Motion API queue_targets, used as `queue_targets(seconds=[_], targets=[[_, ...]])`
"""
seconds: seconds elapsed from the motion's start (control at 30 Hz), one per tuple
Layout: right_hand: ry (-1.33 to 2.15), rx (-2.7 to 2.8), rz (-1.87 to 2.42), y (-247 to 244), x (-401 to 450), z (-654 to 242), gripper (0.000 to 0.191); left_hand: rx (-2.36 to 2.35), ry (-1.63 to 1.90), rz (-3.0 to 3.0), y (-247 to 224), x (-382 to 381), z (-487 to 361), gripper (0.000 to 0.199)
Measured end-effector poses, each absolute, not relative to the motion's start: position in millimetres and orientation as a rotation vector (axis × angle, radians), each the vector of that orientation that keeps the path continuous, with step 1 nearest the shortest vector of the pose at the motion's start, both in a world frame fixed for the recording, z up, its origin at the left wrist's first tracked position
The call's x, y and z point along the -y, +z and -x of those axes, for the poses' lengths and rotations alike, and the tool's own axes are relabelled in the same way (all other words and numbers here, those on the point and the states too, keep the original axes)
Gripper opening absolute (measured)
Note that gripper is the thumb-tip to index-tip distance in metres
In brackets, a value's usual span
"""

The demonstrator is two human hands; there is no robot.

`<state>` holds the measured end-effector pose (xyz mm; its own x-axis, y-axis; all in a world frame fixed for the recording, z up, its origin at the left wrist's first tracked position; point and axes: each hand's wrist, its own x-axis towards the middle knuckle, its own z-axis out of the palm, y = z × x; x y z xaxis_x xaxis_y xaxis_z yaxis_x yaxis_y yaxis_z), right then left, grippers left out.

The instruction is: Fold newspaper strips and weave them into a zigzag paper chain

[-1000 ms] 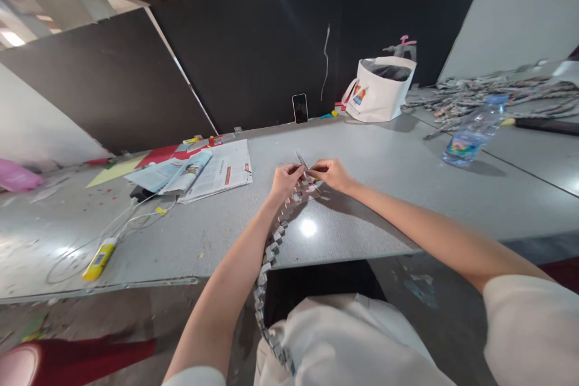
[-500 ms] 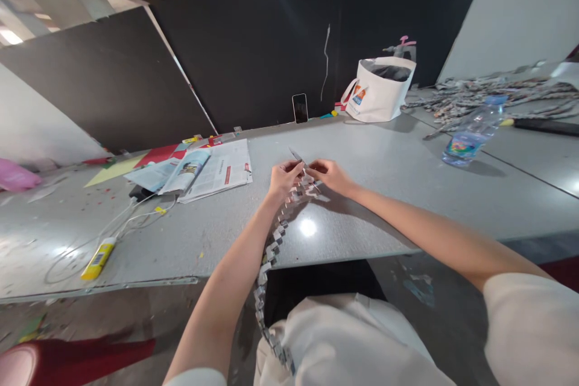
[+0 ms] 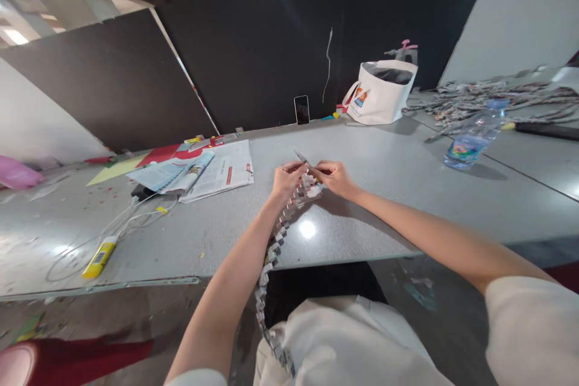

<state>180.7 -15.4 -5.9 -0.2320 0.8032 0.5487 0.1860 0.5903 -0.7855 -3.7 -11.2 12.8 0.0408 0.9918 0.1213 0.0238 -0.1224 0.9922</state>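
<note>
A long zigzag chain of folded paper point(image 3: 274, 250) runs from my hands over the table's front edge down to my lap. My left hand point(image 3: 288, 180) pinches the chain's upper end. Close on its right, my right hand point(image 3: 333, 178) has its fingers closed on a thin grey pointed strip point(image 3: 300, 157), whose tip sticks up between the two hands. Small pale paper pieces point(image 3: 313, 192) lie just under my fingers; their details are too small to tell.
Newspapers point(image 3: 228, 172) and a yellow glue stick point(image 3: 99, 257) lie left on the table point(image 3: 362, 151). A phone point(image 3: 301, 110) leans at the back. Right are a white bag point(image 3: 380, 93), a water bottle point(image 3: 474, 136) and paper strips point(image 3: 488, 99).
The view has shifted slightly. My hands stay together, with small finger movements, and the pointed strip now lies at a lower slant.
</note>
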Motion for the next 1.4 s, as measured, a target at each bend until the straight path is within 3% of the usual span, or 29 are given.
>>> queue_targets(seconds=[0.33,0.8,1.4], targets=[[0.626,1.779,0.825,-7.7,15.9,-179.7,0.050,-1.038,1.180,-1.336,11.8,9.3,7.4,0.043],[0.613,1.618,0.845,-3.6,14.3,-182.1,0.044,-1.009,0.922,-1.753,15.1,9.3,8.5,0.035],[0.338,1.792,0.677,-18.2,0.0,-189.4,0.036,-0.851,0.920,-1.447,9.1,11.8,4.5,0.036]])
